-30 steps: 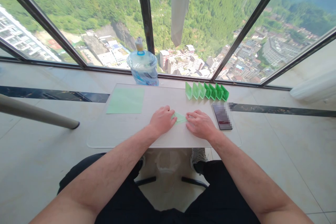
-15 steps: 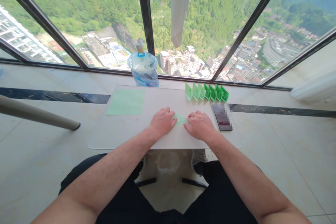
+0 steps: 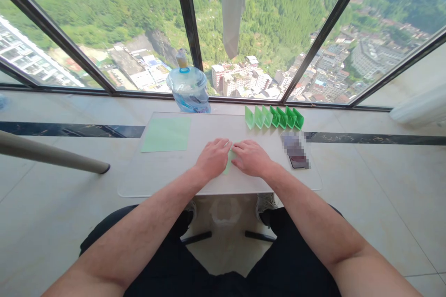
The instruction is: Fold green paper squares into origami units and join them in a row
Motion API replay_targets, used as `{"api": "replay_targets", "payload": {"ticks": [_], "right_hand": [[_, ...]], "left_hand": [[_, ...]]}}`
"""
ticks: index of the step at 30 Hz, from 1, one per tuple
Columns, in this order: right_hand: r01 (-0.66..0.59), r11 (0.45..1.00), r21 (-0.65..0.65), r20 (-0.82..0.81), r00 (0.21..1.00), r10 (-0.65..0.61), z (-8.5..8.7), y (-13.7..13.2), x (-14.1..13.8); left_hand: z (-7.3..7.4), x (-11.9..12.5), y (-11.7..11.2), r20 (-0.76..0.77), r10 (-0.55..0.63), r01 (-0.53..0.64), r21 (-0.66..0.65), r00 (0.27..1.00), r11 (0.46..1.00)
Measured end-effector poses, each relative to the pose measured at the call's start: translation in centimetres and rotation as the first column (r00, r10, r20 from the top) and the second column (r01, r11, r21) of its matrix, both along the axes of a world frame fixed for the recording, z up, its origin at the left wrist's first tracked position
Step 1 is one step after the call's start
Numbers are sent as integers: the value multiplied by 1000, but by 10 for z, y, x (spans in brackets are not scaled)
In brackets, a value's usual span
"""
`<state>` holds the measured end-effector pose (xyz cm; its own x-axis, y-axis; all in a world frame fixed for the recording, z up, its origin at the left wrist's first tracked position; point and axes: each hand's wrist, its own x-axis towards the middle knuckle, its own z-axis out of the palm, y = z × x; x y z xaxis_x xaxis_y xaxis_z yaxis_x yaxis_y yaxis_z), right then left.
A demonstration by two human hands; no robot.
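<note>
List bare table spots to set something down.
Front left of the table, between green sheet, near edge and left forearm; far middle, between that sheet and the row of folded green pieces. Crowded: right side, that row and the phone; centre, left hand and right hand on a small green paper.

Left hand (image 3: pixel 213 158) and right hand (image 3: pixel 251 158) on partly hidden green paper (image 3: pixel 227 166), white table (image 3: pixel 156 171) beneath

Between left grip (image 3: pixel 212 160) and right grip (image 3: pixel 251 158), thin matt folded paper (image 3: pixel 226 168); left of both, smooth matt paper sheet (image 3: pixel 166 135). Beyond right grip, creased paper folds (image 3: pixel 274 117); beyond left grip, clear glossy plastic bottle (image 3: pixel 188 87). Beneath, smooth bench (image 3: pixel 156 171); farther right, polished floor tiles (image 3: pixel 372 213).
</note>
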<state>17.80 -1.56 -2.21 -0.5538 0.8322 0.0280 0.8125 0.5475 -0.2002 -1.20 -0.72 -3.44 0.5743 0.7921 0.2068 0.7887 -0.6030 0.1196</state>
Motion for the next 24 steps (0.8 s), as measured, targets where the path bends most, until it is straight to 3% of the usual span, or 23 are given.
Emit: {"api": "replay_targets", "payload": {"ticks": [3,9,13,24], "right_hand": [[-21,1000,-15,-48,999,20,-2,4,7],[-56,998,41,-106,993,60,4,-6,4],[-139,990,-17,-40,990,139,7,-14,-1],[-66,998,23,128,990,63,5,-15,-2]], "left_hand": [[0,-2,0,-17,-92,91,-72,996,993],[9,-2,-3,-92,-14,5,-94,996,996],[13,-4,-2,-120,-23,7,-130,993,992],[11,-7,6,-39,-126,119,-151,991,981]]}}
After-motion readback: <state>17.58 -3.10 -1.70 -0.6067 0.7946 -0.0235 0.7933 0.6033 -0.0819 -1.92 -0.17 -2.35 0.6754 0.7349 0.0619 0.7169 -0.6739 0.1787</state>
